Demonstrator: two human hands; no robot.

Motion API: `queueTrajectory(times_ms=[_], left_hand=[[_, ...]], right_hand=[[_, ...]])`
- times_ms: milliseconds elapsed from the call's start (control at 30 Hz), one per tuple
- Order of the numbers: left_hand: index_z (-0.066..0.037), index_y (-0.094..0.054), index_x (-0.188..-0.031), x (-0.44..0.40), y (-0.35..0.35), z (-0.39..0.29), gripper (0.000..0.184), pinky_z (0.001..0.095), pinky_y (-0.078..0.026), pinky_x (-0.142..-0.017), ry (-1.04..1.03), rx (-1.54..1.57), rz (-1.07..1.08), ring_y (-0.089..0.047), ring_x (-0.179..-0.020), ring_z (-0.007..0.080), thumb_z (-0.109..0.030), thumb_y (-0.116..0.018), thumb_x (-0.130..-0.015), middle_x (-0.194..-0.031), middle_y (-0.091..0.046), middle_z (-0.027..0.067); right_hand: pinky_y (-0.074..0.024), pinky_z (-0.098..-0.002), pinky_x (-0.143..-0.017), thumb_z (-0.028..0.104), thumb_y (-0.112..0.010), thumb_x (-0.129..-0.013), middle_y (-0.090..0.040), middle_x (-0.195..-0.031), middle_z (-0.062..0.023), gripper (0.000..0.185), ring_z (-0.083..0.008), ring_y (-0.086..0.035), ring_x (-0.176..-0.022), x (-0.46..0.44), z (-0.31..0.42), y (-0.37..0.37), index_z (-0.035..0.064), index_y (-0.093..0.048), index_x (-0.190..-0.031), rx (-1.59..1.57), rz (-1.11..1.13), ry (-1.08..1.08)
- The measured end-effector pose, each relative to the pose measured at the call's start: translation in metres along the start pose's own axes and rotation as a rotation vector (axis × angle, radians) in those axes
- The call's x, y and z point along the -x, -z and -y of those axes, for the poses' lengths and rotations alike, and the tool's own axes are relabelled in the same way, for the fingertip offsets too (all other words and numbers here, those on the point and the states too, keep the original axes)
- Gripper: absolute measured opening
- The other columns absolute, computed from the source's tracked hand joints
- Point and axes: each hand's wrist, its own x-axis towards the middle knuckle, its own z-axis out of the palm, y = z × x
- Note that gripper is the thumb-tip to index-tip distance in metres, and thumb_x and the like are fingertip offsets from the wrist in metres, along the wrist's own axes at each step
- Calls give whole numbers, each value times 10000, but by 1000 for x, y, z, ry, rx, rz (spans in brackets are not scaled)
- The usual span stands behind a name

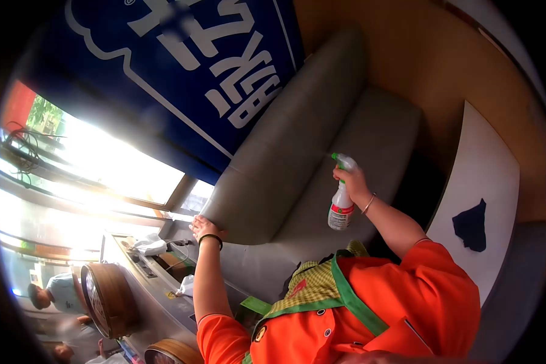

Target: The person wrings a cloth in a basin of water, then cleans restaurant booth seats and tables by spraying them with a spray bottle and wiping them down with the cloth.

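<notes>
In my right hand (353, 182) is a spray bottle (341, 209) with a green and white trigger head and a red label. The fingers wrap around its neck, and the nozzle points toward the grey padded backrest (285, 151) of a bench. My left hand (205, 227) lies with fingers stretched out against the near end of that backrest. Below the backrest runs the grey bench seat (370, 145). Between my arms shows the checked, green-edged apron (309, 282) over an orange top.
A white table (491, 158) with a dark cloth (471, 225) stands at right. At left, a counter (158, 285) bears white crumpled items, and round bamboo steamers (109, 298) are beside it. A blue panel (182, 79) hangs behind the bench. People (60, 291) are at lower left.
</notes>
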Motion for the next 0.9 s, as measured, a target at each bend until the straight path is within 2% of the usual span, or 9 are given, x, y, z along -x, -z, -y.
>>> queueTrajectory(times_ms=[133, 233, 300, 400, 467, 500, 733, 833, 900], left_hand=[[23, -68, -1345, -3, -2, 3, 1149, 446, -278, -1026, -2, -20, -26, -151, -1301, 386, -409, -783, -556, -1399, -140, 215], [71, -25, -1334, -7, -10, 7, 1176, 446, -185, -1060, -26, -36, -3, -114, -1307, 399, -443, -763, -576, -1395, -115, 252], [128, 20, -1310, -13, -14, 12, 1216, 451, -76, -1077, -81, -85, 7, -70, -1312, 410, -479, -743, -584, -1387, -100, 285], [130, 23, -1308, -19, -18, 12, 1213, 454, -81, -1077, -91, -83, -3, -66, -1313, 408, -470, -744, -584, -1384, -101, 290], [138, 20, -1303, -20, -19, 14, 1199, 454, -79, -1077, -108, -92, -8, -66, -1312, 408, -457, -739, -591, -1379, -97, 301], [142, 19, -1301, -19, -20, 14, 1196, 455, -79, -1076, -106, -68, -13, -66, -1311, 410, -454, -737, -592, -1376, -97, 305], [150, 6, -1293, -18, -17, 16, 1200, 466, -77, -1073, -119, -24, -48, -78, -1305, 413, -455, -741, -575, -1360, -107, 320], [148, 8, -1294, -20, -16, 16, 1215, 458, -69, -1074, -83, -41, -20, -66, -1311, 400, -439, -761, -560, -1366, -106, 303], [147, 7, -1295, -20, -15, 15, 1216, 455, -69, -1074, -82, -35, -18, -67, -1311, 397, -435, -764, -556, -1367, -108, 298]], right_hand=[[-406, -261, -658, 81, -587, -691, -565, -708, -26, 86, -110, -526, -693, -30, 3, -4, 35, -562, -758, -27, -58, 15], [-396, -256, -608, 86, -609, -669, -552, -658, -6, 77, -97, -515, -643, -52, 21, 5, 40, -579, -722, 184, -92, 128], [-394, -255, -605, 86, -608, -669, -552, -657, -5, 76, -97, -514, -636, -72, 23, 17, 39, -579, -723, 134, -113, 135], [-391, -255, -593, 83, -601, -674, -552, -655, -4, 70, -97, -513, -627, -98, 32, 36, 39, -577, -722, 83, -133, 155], [-389, -259, -588, 84, -599, -678, -550, -660, -4, 67, -97, -511, -628, -109, 38, 45, 41, -574, -724, -10, -189, 249], [-388, -252, -599, 81, -596, -682, -548, -670, -5, 64, -98, -510, -638, -116, 40, 53, 43, -571, -728, 111, -230, 218], [-393, -247, -598, 70, -599, -672, -558, -689, -14, 77, -97, -521, -661, -154, 62, 96, 39, -578, -739, -23, -269, 308], [-392, -245, -656, 63, -569, -675, -570, -746, -20, 102, -108, -523, -709, -173, 73, 114, 43, -572, -775, 128, -367, 247], [-395, -245, -655, 62, -569, -669, -573, -747, -23, 114, -113, -528, -714, -191, 81, 125, 40, -575, -780, 37, -352, 256]])
